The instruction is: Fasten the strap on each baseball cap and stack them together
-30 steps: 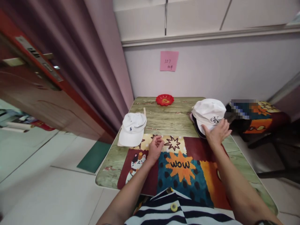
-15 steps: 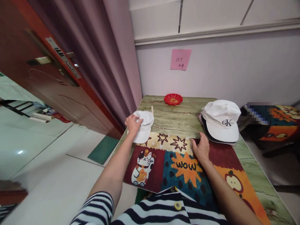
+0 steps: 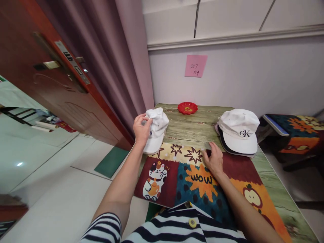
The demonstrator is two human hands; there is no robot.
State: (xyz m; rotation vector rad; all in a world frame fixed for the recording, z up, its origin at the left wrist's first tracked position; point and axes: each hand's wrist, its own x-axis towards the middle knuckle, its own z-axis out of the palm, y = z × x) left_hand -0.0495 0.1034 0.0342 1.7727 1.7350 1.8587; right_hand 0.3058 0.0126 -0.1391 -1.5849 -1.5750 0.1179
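nearest of all, the person's striped shirt (image 3: 152, 233) is showing below the near edge of a printed mat (image 3: 239, 167), which is lying across the tabletop (image 3: 192, 130); the right hand (image 3: 214, 160) is resting on the mat's far part, fingers loosely bent, thumb spread apart, holding nothing; a little farther out, at the tabletop's left side, the thumb and fingers of the left hand (image 3: 142, 130) appear to be pinching the crown of a small white cap (image 3: 160, 121); that cap is sitting at the mat's far left corner, its brim pointing back toward the person and its crown standing up in a crumpled peak; whether anything is lying beneath it is hard to tell; the step in hand seems to be adjusting or picking up this cap by its crown; the next move seems to be calling for a steady pinch on the soft cloth, since a loose one could be letting the crown slump; on the right, a white lettered cap (image 3: 238, 128) is topping a dark cap (image 3: 222, 141), well apart from the left hand; farther back, a red dish (image 3: 180, 108) is standing near the tabletop's far edge, and a pink note (image 3: 196, 65) is hanging on the wall (image 3: 233, 74) beyond.
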